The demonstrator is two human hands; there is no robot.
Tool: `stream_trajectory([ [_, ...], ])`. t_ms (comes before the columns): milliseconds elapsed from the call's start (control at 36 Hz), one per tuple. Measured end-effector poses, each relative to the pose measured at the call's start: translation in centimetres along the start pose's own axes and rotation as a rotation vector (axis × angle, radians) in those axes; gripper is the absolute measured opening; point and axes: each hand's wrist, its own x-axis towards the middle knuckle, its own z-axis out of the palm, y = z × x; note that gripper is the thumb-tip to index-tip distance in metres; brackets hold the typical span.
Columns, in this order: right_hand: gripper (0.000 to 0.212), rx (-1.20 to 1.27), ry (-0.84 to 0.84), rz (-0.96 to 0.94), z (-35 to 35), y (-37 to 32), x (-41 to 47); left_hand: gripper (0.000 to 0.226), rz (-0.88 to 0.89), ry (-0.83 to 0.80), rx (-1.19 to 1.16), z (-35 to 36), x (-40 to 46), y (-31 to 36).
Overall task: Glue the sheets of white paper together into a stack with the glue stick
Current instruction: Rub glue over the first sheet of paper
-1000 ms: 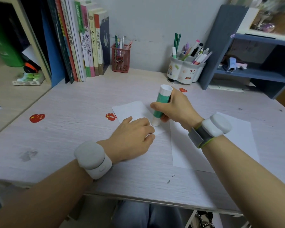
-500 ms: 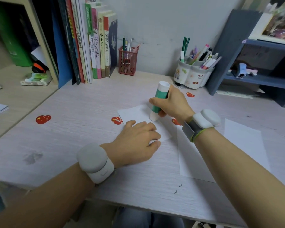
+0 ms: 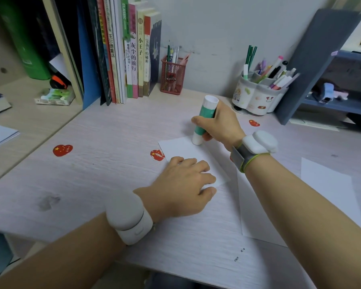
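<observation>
The pale wood-grain counter [image 3: 104, 170] filled the view, and against the wall at its back a row of upright books [image 3: 131, 59] leaned together beside a blue divider. On the right stood a grey-blue shelf unit [image 3: 313, 65], a small object on its shelf too blurred to name. A large white sheet [image 3: 258, 209] lay flat on the counter under the right forearm, with another sheet [image 3: 329, 184] further right. Nearer the middle sat the smaller white paper [image 3: 179, 148], one corner pointing away, and there was the left hand [image 3: 181, 190], palm down, fingers spread and relaxed, pressing on the paper's near part: an open, flat grip, holding nothing. The right hand [image 3: 221, 126] had its grip wrapped round the glue stick [image 3: 202, 122], fingers and thumb curled about the green barrel, the stick tilted with its white lower end down on the far edge of the small paper. Both wrists wore white bands. On to the containers: a white partitioned pen holder [image 3: 256, 99] with cartoon prints, packed with green pencils, markers and pens standing on end, and a red mesh cup [image 3: 172, 77] holding a few pens and pencils, just beside the books. Red heart stickers [image 3: 62, 150] dotted the counter, one touching the small paper's left edge.
</observation>
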Motion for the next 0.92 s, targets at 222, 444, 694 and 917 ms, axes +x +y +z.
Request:
stream_trajectory([
  [222, 0.029, 0.007, 0.041, -0.007, 0.8, -0.1, 0.8, 0.084, 0.002, 0.001, 0.001, 0.1, -0.1, 0.0],
  [444, 0.026, 0.010, 0.039, 0.027, 0.5, -0.1, 0.7, 0.081, 0.008, 0.023, -0.007, 0.3, -0.2, 0.0],
  [694, 0.027, -0.053, 0.075, -0.002, 1.4, -0.8, 0.1, 0.079, 0.012, 0.034, -0.040, 0.2, -0.1, -0.1],
  [917, 0.026, -0.042, 0.057, -0.006, 1.8, -1.4, -0.3, 0.081, 0.010, 0.009, -0.021, 0.3, -0.1, -0.1],
])
